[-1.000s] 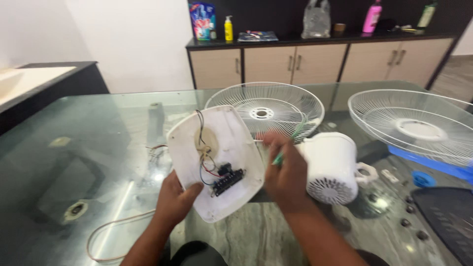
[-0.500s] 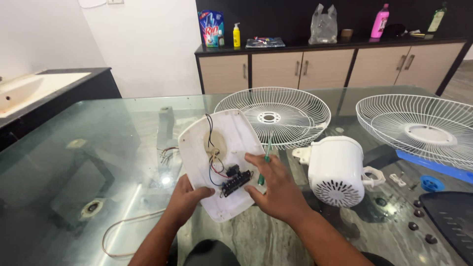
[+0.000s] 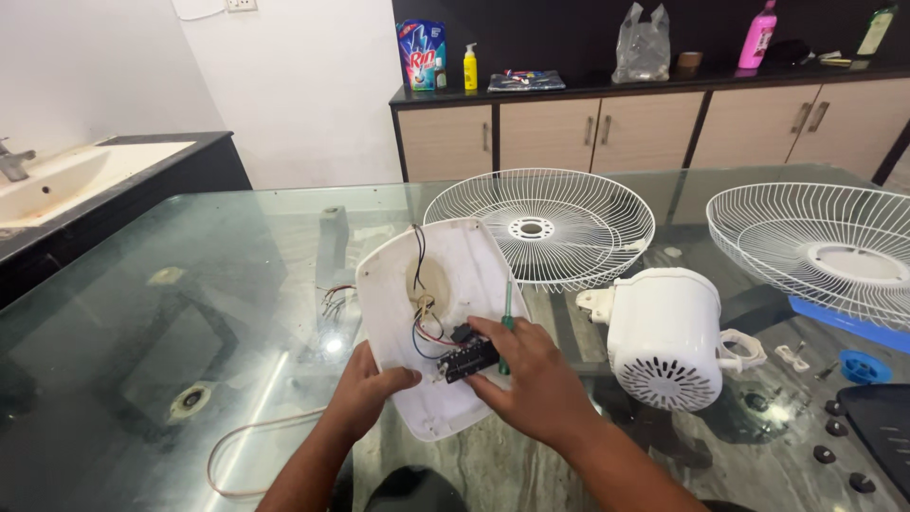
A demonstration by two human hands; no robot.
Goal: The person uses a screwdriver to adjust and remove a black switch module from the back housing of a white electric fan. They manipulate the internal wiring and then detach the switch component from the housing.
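while tilted up off the near edge of the glass table (image 3: 190,284), the white fan base cover (image 3: 445,313) shows its hollow underside, so the black switch block (image 3: 468,358) and its coloured wires (image 3: 425,327) face the viewer. left hand (image 3: 365,393) grips the cover's lower rim, steadying it. right hand (image 3: 526,379) rests fingers on the switch block while closed around a green-handled screwdriver (image 3: 506,318), tip down. toward the right edge stands the white motor housing (image 3: 668,337); two wire fan guards (image 3: 540,228) lie flat toward the far edge.
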